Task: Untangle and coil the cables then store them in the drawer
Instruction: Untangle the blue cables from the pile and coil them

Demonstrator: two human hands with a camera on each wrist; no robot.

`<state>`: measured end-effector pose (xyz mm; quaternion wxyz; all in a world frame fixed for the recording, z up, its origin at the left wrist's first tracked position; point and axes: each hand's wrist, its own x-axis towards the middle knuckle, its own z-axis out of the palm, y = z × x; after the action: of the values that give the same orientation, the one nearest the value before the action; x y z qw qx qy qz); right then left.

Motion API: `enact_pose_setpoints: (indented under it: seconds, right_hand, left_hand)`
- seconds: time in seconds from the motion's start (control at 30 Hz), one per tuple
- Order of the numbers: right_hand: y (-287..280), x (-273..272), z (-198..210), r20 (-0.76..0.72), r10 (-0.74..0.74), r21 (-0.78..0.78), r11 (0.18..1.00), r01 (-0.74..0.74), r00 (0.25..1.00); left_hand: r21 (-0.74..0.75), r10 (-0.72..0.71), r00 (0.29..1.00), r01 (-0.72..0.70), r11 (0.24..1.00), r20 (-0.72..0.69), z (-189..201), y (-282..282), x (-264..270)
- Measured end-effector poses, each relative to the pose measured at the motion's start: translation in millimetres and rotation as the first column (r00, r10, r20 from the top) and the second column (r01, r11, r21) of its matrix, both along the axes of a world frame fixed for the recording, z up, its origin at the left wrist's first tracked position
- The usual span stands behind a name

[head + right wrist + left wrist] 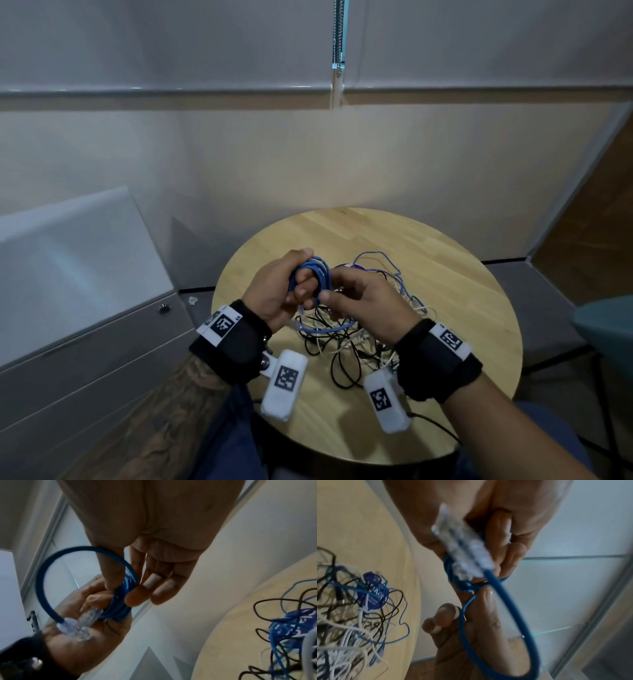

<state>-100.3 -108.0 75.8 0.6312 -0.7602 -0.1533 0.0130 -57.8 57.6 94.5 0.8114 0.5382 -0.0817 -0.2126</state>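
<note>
Blue coiled cable (313, 274); black-and-white tangle (352, 346); wood-grain table (445, 281).

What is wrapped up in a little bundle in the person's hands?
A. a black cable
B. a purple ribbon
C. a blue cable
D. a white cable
C: the blue cable is looped into a small coil, the left hand gripping it and the right hand pinching it, while black and white cables lie in the tangle on the table.

Blue cable (313, 274) is wound in small coil w/ several loops, held above the table; its clear plug (78, 626) sticks out. Other cables (356, 335), black, white & blue, lie tangled on the table. Drawer not clearly seen.
</note>
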Motion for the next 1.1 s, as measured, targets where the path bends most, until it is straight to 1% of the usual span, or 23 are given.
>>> enact_pose_setpoints:
  seconds: [0.1, 0.17, 0.27, 0.4, 0.5, 0.57, 0.63, 0.7, 0.8, 0.83, 0.87, 0.9, 0.93, 0.97, 1.0, 1.07, 1.1]
  right_hand:
    - [-5.3, -2.4, 0.4, -0.072, 0.021, 0.027, 0.999, -0.019, 0.997]
    - [-8.9, -3.8, 0.1, -0.103, 0.029, 0.013, 1.0, -0.028, 0.994]
    - [-15.0, 1.0, 1.2, -0.085, 0.037, -0.041, 0.998, -0.04, 0.996]
    - [-25.7, 19.8, -0.7, -0.012, -0.057, -0.213, 0.976, 0.053, 0.998]
    - [-34.0, 34.2, -6.1, 0.066, -0.114, -0.363, 0.923, 0.13, 0.991]
    - [-37.6, 42.5, -11.2, 0.086, -0.127, -0.442, 0.884, 0.153, 0.988]
    - [-39.7, 51.3, -18.9, 0.096, -0.146, -0.499, 0.849, 0.175, 0.985]
    - [-39.9, 58.8, -27.5, 0.104, -0.162, -0.518, 0.833, 0.192, 0.981]
    - [-34.0, 58.8, -38.1, 0.069, -0.23, -0.454, 0.859, 0.236, 0.971]
    - [-32.4, 57.9, -41.5, 0.002, -0.271, -0.445, 0.862, 0.244, 0.963]
    - [-31.5, 55.7, -44.8, -0.121, -0.3, -0.437, 0.872, 0.221, 0.946]
    - [-32.3, 55.3, -47.5, -0.277, -0.296, -0.398, 0.901, 0.172, 0.914]
    - [-34.1, 53.2, -49.9, -0.424, -0.257, -0.322, 0.939, 0.12, 0.868]
    - [-37.3, 51.6, -53.1, -0.532, -0.187, -0.207, 0.974, 0.087, 0.826]
    - [-40.2, 49.7, -54.3, -0.592, -0.098, -0.072, 0.995, 0.068, 0.8]
    - [-47.4, 48.7, -55.8, -0.616, 0.058, 0.175, 0.982, 0.065, 0.786]
    - [-51.9, 49.8, -56.6, -0.606, 0.101, 0.259, 0.963, 0.075, 0.789]
  left_hand:
    - [-0.091, -0.094, 0.992, 0.086, 0.992, -0.086, -5.5, -1.2, -1.4]
    - [-0.086, -0.133, 0.987, 0.125, 0.988, -0.09, -10.1, -2.9, -0.6]
    - [-0.052, -0.151, 0.987, 0.148, 0.988, -0.055, -16.5, -8.4, 6.2]
    - [0.04, -0.123, 0.99, 0.121, 0.992, 0.065, -24.4, -16.3, 24.5]
    - [0.171, -0.076, 0.983, 0.047, 0.984, 0.169, -29.1, -21.1, 36.6]
    - [0.251, -0.059, 0.981, 0.011, 0.968, 0.185, -32.4, -26.4, 42.9]
    - [0.264, -0.057, 0.984, 0.01, 0.965, 0.17, -38.3, -34.2, 48.1]
    - [0.293, -0.022, 0.985, -0.03, 0.956, 0.173, -44.7, -42.7, 52.8]
    - [0.342, 0.071, 0.985, -0.122, 0.932, 0.158, -52.2, -50.1, 57.8]
    - [0.339, 0.099, 0.983, -0.146, 0.929, 0.153, -55.7, -51.4, 60.9]
    - [0.33, 0.12, 0.981, -0.165, 0.929, 0.151, -60.2, -51.7, 64.1]
    - [0.317, 0.138, 0.979, -0.179, 0.931, 0.148, -64.1, -51.3, 68.7]
    - [0.305, 0.149, 0.98, -0.184, 0.935, 0.134, -69.8, -51.1, 71.7]
    - [0.298, 0.159, 0.98, -0.188, 0.936, 0.117, -75.1, -50.6, 74.2]
    - [0.294, 0.171, 0.98, -0.194, 0.936, 0.103, -80.6, -50.4, 76.8]
    - [0.27, 0.197, 0.979, -0.204, 0.941, 0.054, -90.8, -49.1, 80.7]
    - [0.241, 0.211, 0.977, -0.208, 0.948, 0.014, -95.9, -48.2, 82.8]
